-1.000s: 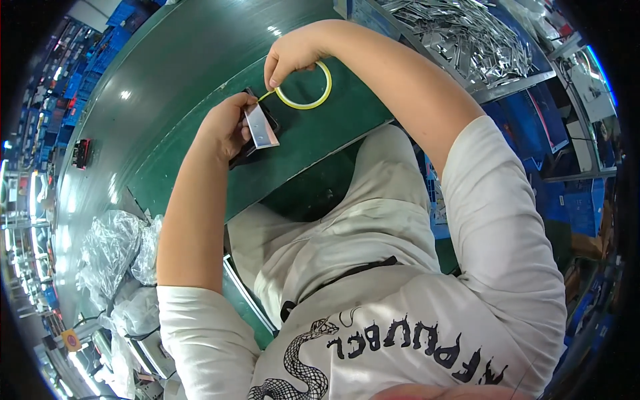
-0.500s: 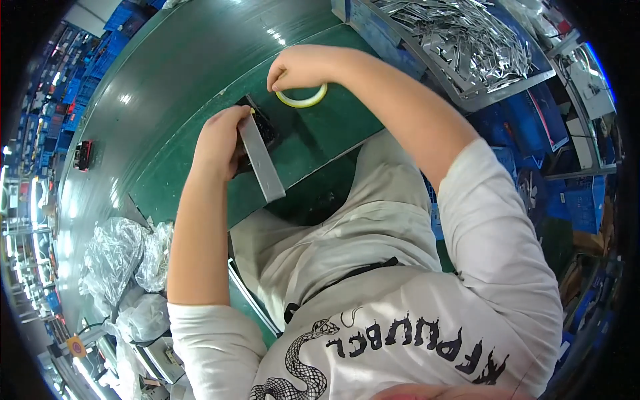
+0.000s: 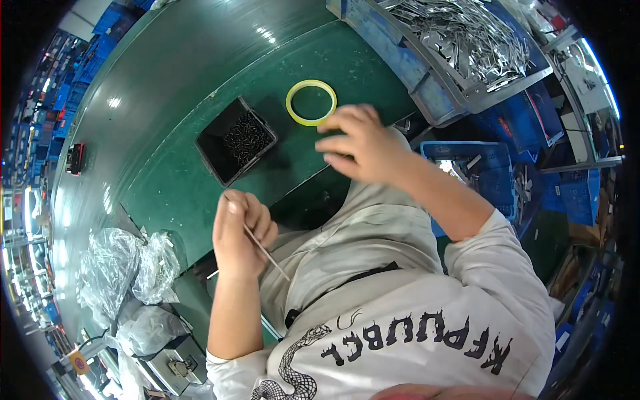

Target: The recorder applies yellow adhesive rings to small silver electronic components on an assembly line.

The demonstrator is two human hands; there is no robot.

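Observation:
My left hand is closed around a thin flat grey metal strip, which shows nearly edge-on and slants down toward my lap. Just beyond that hand stands an open black box holding many small black parts, possibly screws. A roll of yellow-edged tape lies flat on the green table to the right of the box. Slightly blurred, my right hand hovers beside the roll's near right side, its fingers apart and holding nothing.
At the far right, a large bin is heaped with metal strips; a blue basket sits nearer. Clear plastic bags lie on the left. A small black-and-red object rests on the table's far left.
The tape roll has left my right hand and lies on the table. That hand has drawn back to the right. My left hand moved nearer with the strip, uncovering the black box.

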